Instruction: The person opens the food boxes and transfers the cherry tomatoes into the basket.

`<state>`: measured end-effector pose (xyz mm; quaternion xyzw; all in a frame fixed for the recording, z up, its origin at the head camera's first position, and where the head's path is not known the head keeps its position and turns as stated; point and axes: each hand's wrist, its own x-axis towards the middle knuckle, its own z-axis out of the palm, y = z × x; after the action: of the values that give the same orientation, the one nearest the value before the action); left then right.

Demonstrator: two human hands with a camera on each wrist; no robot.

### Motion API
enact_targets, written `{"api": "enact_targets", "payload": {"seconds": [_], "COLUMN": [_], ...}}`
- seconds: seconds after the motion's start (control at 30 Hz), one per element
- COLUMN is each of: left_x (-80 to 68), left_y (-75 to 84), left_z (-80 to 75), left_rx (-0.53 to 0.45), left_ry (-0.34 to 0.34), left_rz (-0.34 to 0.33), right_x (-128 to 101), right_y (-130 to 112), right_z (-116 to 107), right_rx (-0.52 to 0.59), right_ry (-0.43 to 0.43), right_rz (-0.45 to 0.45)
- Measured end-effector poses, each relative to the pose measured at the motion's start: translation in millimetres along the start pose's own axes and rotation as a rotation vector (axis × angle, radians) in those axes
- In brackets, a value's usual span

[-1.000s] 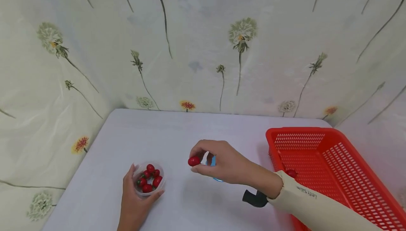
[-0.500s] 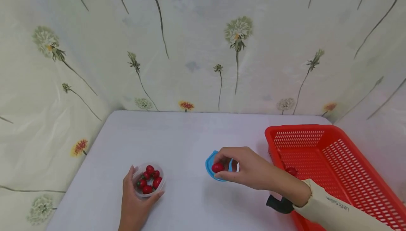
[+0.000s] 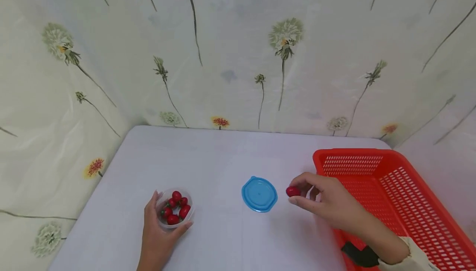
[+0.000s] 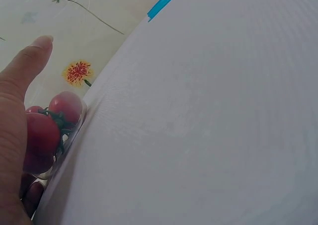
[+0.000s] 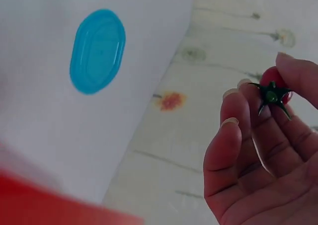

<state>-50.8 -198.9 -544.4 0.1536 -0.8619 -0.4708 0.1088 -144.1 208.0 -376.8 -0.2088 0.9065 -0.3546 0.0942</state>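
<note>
At the left of the desk (image 3: 223, 155), the left hand (image 3: 158, 231) curls around a small clear cup (image 3: 174, 209) of red cherry tomatoes (image 3: 174, 213), thumb on one side and fingers on the other, steadying it upright. That hold looks right; squeezing harder would likely flex the thin wall. In the middle lies a blue lid (image 3: 259, 194), flat on the desk and touched by neither hand. Just to its right, the right hand (image 3: 327, 205) pinches a single tomato (image 3: 293, 191) between thumb and fingertips (image 5: 238, 98), its green calyx facing the palm in the wrist view. The fruit sits above the desk, between the lid and the red basket (image 3: 394, 196). A light pinch seems wise, since a tomato this small probably bruises or slips under pressure. Carrying it low and level over the near rim would keep it secure.
</note>
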Motion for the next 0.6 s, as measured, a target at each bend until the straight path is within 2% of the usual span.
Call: {"api": "enact_targets", "payload": {"seconds": [0.1,0.23,0.37,0.6], "left_x": [1.2,0.9,0.7,-0.9], "left_y": [2.2,2.0,2.2,3.2], "left_z": [1.4,0.6,0.6,1.5], "left_rx": [0.01,0.022,0.02,0.013], "left_ry": [-0.003,0.004,0.006,0.004], "left_rz": [-0.001,-0.003,0.001,-0.009], "right_x": [-5.0,-10.4,-14.9,-16.1], "right_y": [15.7,39.8,61.9,89.4], "right_z": [-12.6,-22.9,-29.9,-39.1], "right_rx": [-0.048,-0.124,-0.154,-0.177], "right_ry": [0.056,0.117,0.159,0.208], "right_rz": [0.07,0.125,0.173,0.188]}}
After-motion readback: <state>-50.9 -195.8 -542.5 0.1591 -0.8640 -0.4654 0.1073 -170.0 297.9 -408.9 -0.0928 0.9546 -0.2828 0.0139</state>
